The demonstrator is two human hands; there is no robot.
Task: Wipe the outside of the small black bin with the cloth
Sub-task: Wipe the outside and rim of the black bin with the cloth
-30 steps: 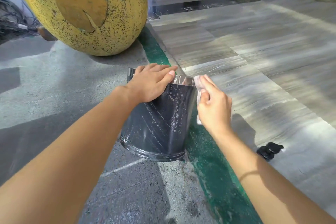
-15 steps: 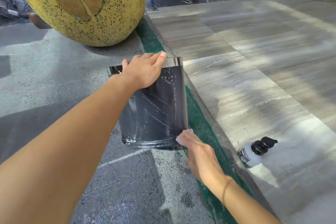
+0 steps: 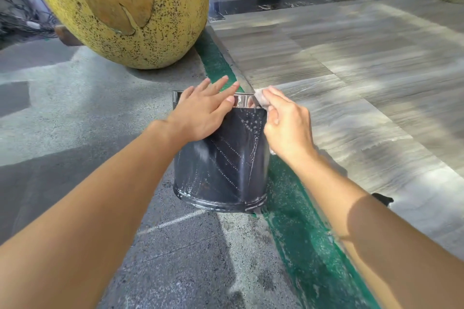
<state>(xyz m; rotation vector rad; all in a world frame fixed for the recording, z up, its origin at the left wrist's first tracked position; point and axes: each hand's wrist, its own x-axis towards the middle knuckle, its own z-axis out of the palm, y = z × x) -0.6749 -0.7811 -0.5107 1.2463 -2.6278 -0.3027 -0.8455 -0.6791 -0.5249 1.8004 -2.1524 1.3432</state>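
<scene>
Right hand (image 3: 286, 128) presses cloth (image 3: 261, 99) against unlabelled black bin (image 3: 226, 168).

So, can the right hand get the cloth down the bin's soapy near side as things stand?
Probably yes. The right hand holds the cloth at the rim of the black bin, and the streaked wall below is bare. The left hand lies flat over the upper left part only, leaving the path down free.

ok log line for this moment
left hand flat on small black bin | right hand presses pale cloth at rim
</scene>
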